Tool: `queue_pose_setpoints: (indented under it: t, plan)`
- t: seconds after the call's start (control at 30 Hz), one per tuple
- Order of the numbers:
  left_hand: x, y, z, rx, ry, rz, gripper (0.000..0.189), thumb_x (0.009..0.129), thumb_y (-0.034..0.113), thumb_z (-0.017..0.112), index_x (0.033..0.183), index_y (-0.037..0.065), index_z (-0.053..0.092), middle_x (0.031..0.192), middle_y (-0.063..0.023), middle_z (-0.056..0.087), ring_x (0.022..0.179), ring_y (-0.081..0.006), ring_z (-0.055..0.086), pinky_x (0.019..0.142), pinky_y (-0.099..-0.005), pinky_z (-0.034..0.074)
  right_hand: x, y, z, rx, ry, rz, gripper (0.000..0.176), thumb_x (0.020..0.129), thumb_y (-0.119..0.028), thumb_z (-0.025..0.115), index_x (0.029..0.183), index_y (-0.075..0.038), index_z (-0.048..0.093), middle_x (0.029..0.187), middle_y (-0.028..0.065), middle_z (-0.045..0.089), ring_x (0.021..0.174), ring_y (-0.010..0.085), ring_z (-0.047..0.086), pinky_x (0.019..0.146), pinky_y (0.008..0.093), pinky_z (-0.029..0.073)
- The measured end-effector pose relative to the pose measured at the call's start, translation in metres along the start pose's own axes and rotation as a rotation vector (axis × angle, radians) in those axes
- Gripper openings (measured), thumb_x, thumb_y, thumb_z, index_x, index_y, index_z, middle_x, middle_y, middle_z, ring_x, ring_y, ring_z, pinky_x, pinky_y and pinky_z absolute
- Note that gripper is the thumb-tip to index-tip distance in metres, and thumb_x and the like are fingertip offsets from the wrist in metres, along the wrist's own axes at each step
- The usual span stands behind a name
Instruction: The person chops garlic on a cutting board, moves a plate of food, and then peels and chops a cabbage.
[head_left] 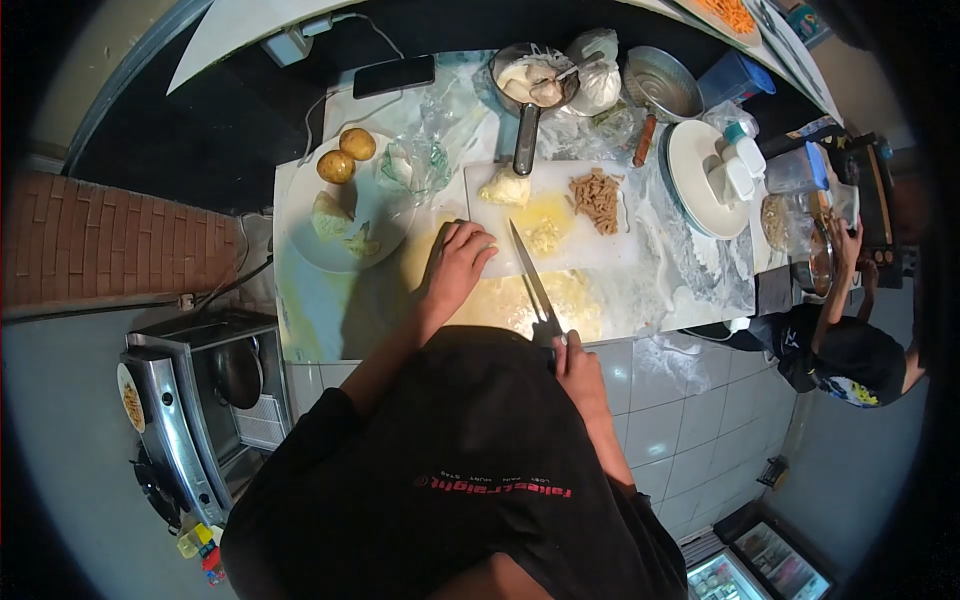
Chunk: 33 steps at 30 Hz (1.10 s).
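Note:
My right hand grips the handle of a long kitchen knife whose blade points away over the white cutting board. My left hand lies flat with fingers closed on the board's left edge, holding nothing. On the board sit a pale cabbage chunk, a small heap of chopped yellowish cabbage near the blade tip, and a pile of brown strips at the right.
A white plate with two potatoes and cabbage pieces sits left. Behind stand a pan, metal bowl, phone and plate with bottles. Another person works at right. A toaster oven stands lower left.

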<state>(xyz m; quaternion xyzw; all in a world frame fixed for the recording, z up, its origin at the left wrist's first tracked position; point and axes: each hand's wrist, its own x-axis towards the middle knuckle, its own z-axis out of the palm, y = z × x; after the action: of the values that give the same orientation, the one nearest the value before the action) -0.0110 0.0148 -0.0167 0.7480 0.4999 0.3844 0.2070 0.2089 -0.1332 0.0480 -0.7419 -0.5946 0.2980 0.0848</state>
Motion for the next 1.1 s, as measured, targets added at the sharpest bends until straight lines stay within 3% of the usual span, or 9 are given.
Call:
queue_pose_setpoints:
  t: [0.23, 0.6, 0.67, 1.1]
  plan:
    - [0.002, 0.0, 0.012, -0.001, 0.077, 0.116, 0.01, 0.083, 0.004, 0.071, 0.091, 0.001, 0.066, 0.096, -0.0101, 0.065, 0.09, -0.0302, 0.06, 0.079, -0.0396, 0.05, 0.002, -0.008, 0.003, 0.085, -0.026, 0.009, 0.027, 0.103, -0.03, 0.051, 0.099, -0.002, 0.05, 0.069, 0.0315, 0.061, 0.07, 0.0548, 0.059, 0.058, 0.0616, 0.045]
    - [-0.004, -0.004, 0.022, -0.16, 0.099, 0.053, 0.007, 0.086, 0.001, 0.067, 0.093, -0.001, 0.066, 0.093, -0.0118, 0.066, 0.087, -0.0307, 0.062, 0.077, -0.0382, 0.051, -0.001, -0.002, 0.014, 0.125, -0.03, 0.003, 0.027, 0.102, -0.029, 0.052, 0.098, -0.002, 0.05, 0.068, 0.0309, 0.06, 0.07, 0.0543, 0.059, 0.056, 0.0606, 0.045]
    - [-0.004, -0.004, 0.022, -0.151, 0.088, 0.06, 0.007, 0.086, 0.001, 0.067, 0.093, 0.0, 0.066, 0.093, -0.0116, 0.066, 0.087, -0.0304, 0.062, 0.077, -0.0379, 0.051, 0.0, -0.004, 0.015, 0.137, -0.014, 0.011, 0.026, 0.103, -0.025, 0.052, 0.094, -0.001, 0.049, 0.065, 0.0306, 0.057, 0.07, 0.0527, 0.057, 0.056, 0.0552, 0.041]
    - [-0.009, 0.0, 0.022, -0.147, 0.141, 0.069, 0.01, 0.083, -0.002, 0.07, 0.092, -0.001, 0.067, 0.095, -0.0098, 0.066, 0.089, -0.0291, 0.062, 0.079, -0.0379, 0.051, 0.002, -0.017, 0.006, 0.119, -0.051, 0.045, 0.024, 0.103, -0.025, 0.051, 0.099, -0.001, 0.051, 0.068, 0.0322, 0.059, 0.073, 0.0535, 0.058, 0.059, 0.0586, 0.042]
